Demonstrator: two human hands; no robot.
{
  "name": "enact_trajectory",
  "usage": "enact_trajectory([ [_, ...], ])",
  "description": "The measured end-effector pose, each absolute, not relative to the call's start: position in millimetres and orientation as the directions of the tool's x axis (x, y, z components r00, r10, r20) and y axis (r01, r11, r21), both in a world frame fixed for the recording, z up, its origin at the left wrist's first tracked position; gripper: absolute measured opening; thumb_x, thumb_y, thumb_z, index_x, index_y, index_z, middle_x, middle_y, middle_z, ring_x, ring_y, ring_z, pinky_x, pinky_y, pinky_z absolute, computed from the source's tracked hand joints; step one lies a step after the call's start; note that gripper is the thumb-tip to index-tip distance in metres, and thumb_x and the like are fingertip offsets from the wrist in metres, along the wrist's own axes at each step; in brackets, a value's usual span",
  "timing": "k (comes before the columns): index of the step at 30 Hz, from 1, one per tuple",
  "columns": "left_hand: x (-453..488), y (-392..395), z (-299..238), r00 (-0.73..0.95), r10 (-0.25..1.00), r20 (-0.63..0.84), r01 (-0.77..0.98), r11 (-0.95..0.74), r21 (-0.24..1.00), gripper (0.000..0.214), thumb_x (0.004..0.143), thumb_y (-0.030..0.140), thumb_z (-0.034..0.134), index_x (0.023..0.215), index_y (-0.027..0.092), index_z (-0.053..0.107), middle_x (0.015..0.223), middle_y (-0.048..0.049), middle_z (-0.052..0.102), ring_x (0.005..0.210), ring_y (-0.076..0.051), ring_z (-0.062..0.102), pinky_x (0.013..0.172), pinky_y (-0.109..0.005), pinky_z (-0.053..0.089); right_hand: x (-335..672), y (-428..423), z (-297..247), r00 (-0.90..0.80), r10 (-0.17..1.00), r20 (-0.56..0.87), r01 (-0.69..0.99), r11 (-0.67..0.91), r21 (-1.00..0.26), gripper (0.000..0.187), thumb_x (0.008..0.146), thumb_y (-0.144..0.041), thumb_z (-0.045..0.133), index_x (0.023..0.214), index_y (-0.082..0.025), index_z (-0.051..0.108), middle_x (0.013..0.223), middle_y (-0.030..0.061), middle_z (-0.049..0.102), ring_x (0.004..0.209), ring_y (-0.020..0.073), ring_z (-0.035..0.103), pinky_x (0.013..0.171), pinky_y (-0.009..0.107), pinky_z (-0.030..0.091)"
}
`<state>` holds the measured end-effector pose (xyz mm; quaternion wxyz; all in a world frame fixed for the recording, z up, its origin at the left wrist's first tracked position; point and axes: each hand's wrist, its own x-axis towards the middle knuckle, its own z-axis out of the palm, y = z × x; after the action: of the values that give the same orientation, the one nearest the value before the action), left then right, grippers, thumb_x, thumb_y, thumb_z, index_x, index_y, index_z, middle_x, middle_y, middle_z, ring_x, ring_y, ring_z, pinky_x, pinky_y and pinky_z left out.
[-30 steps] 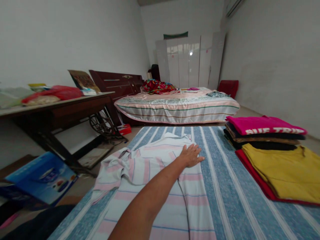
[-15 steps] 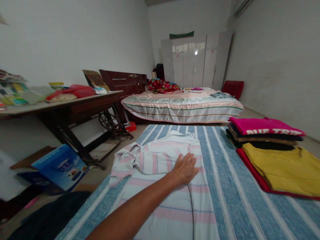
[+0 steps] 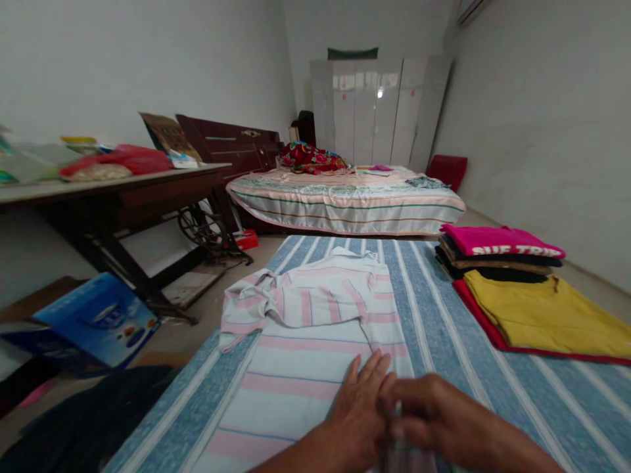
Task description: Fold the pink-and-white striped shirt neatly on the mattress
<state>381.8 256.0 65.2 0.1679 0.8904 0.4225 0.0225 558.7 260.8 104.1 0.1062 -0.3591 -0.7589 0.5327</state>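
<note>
A white shirt with pink and blue stripes (image 3: 300, 361) lies partly folded on the blue striped bedding, its collar at the far end and one sleeve laid across toward the left. My left hand (image 3: 359, 407) rests on the shirt near its right edge, fingers stretched out flat. Just right of it, my right hand (image 3: 434, 414) is curled, thumb and fingers closed on the shirt's right edge low in the view. That hand is blurred, and the fabric under it is partly hidden.
To the right lie a folded yellow garment (image 3: 547, 315) on a red one (image 3: 480, 322) and a stack topped by a pink shirt (image 3: 503, 242). Left are a sewing-machine table (image 3: 207, 172) and a blue box (image 3: 106, 322). Another bed (image 3: 345, 203) stands beyond.
My left hand has slid down along the shirt toward me. My right hand has come into view at the shirt's right edge. The view has shifted slightly.
</note>
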Motion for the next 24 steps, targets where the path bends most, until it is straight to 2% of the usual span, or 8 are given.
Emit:
enact_trajectory([
  [2,384.7,256.9,62.1,0.625,0.777,-0.078,0.754,-0.575,0.318,0.064,0.088,0.051,0.038,0.143,0.02,0.027,0.151,-0.0109,0.02,0.141,-0.025,0.01,0.113,-0.052,0.012,567.6,303.9,97.0,-0.517,0.834,-0.191,0.552,0.154,-0.819,0.018,0.085,-0.028,0.049,0.088,-0.017,0.062,0.071,0.0007,0.062,0.06,0.0122,0.059,0.052,0.022,0.042],
  [4,387.0,258.4,56.5,0.607,0.792,-0.069,0.766,-0.56,0.314,0.063,0.087,0.054,0.038,0.141,0.021,0.032,0.151,-0.0105,0.022,0.141,-0.025,0.01,0.113,-0.053,0.012,576.4,348.3,87.0,-0.267,0.951,-0.155,0.709,0.086,-0.7,0.02,0.085,-0.026,0.046,0.086,-0.015,0.062,0.059,-0.0009,0.059,0.045,0.0101,0.054,0.046,0.021,0.038],
  [6,387.6,260.1,49.6,0.597,0.798,-0.084,0.775,-0.547,0.317,0.064,0.086,0.057,0.039,0.139,0.022,0.036,0.151,-0.0116,0.021,0.14,-0.028,0.011,0.112,-0.056,0.012,582.2,387.2,77.8,-0.156,0.984,-0.081,0.847,0.092,-0.523,0.02,0.083,-0.025,0.046,0.083,-0.015,0.064,0.06,0.0011,0.062,0.048,0.0113,0.058,0.051,0.022,0.04],
  [8,386.7,261.8,43.1,0.589,0.801,-0.104,0.78,-0.532,0.329,0.066,0.084,0.058,0.042,0.139,0.023,0.036,0.151,-0.0123,0.019,0.14,-0.032,0.011,0.111,-0.06,0.013,581.7,417.0,71.4,-0.093,0.995,0.025,0.922,0.095,-0.374,0.021,0.082,-0.025,0.047,0.088,-0.015,0.065,0.073,0.0062,0.068,0.065,0.0169,0.064,0.059,0.025,0.043],
  [11,384.5,264.0,37.6,0.589,0.796,-0.139,0.781,-0.518,0.348,0.07,0.082,0.059,0.044,0.14,0.023,0.035,0.151,-0.0125,0.015,0.139,-0.036,0.008,0.109,-0.063,0.014,568.4,445.5,65.2,-0.098,0.989,0.109,0.947,0.126,-0.295,0.029,0.083,-0.021,0.043,0.104,-0.015,0.062,0.099,0.0119,0.068,0.091,0.0228,0.063,0.072,0.029,0.043],
  [14,383.3,264.4,37.4,0.593,0.789,-0.161,0.778,-0.51,0.367,0.07,0.082,0.059,0.045,0.141,0.024,0.033,0.151,-0.0121,0.013,0.138,-0.038,0.006,0.108,-0.065,0.015,550.6,461.3,58.6,-0.233,0.961,0.146,0.935,0.263,-0.24,0.029,0.086,-0.022,0.041,0.107,-0.02,0.061,0.114,0.0084,0.063,0.107,0.0205,0.055,0.087,0.029,0.039],
  [17,382.6,263.3,38.7,0.591,0.79,-0.165,0.778,-0.505,0.373,0.07,0.082,0.058,0.045,0.142,0.025,0.031,0.152,-0.0115,0.01,0.139,-0.037,0.004,0.109,-0.064,0.014,544.0,470.8,49.3,-0.328,0.932,0.153,0.914,0.354,-0.196,0.029,0.09,-0.028,0.037,0.108,-0.021,0.059,0.118,0.007,0.06,0.114,0.0195,0.049,0.095,0.032,0.034],
  [24,382.9,258.4,41.6,0.585,0.801,-0.124,0.785,-0.522,0.334,0.068,0.083,0.058,0.043,0.142,0.027,0.03,0.153,-0.0086,0.005,0.14,-0.034,0.003,0.11,-0.06,0.014,559.5,481.6,40.1,-0.329,0.936,0.128,0.929,0.345,-0.137,0.039,0.095,-0.037,0.028,0.122,-0.022,0.051,0.132,0.0097,0.05,0.12,0.021,0.043,0.097,0.042,0.033],
])
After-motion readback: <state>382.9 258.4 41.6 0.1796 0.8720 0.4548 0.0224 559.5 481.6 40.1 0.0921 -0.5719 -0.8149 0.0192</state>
